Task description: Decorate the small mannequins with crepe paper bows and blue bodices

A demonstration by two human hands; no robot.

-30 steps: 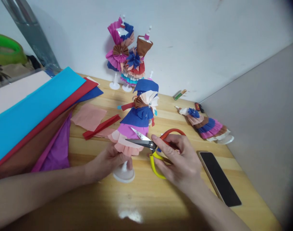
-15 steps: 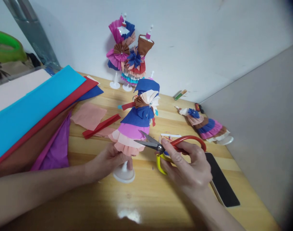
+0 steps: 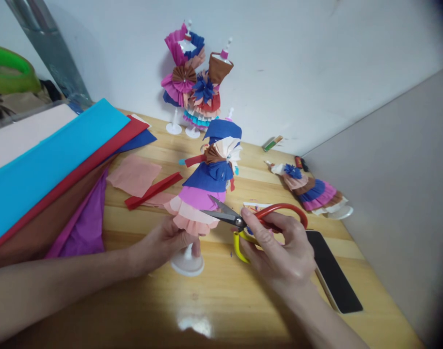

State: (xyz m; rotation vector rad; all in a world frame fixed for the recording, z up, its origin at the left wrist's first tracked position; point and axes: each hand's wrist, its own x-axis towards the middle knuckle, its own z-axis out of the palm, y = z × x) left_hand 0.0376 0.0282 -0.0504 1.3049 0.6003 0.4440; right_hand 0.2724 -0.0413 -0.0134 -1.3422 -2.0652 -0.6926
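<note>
In front of me a miniature dress form (image 3: 207,179) leans a little, dressed in blue, pink and peach crepe paper with a pleated brown and cream fan at its waist. My left hand (image 3: 166,245) grips it low down, at the peach hem just above the round white base (image 3: 187,263); some fingers are hidden behind the paper. Scissors (image 3: 239,222) with one red and one yellow handle are held in my right hand (image 3: 279,247). Their blades are parted and lie at the right side of the pink and peach layers.
Folded crepe paper sheets (image 3: 57,169) cover the left side. Peach scraps (image 3: 134,174) and a red strip (image 3: 154,190) lie beside them. Two dressed forms (image 3: 184,72) stand by the wall. Another dressed form (image 3: 312,189) lies at right, near a phone (image 3: 334,271).
My right hand has shifted slightly left with the scissors, so the blades reach a bit further over the skirt. My left hand and the dress form look almost unchanged.
</note>
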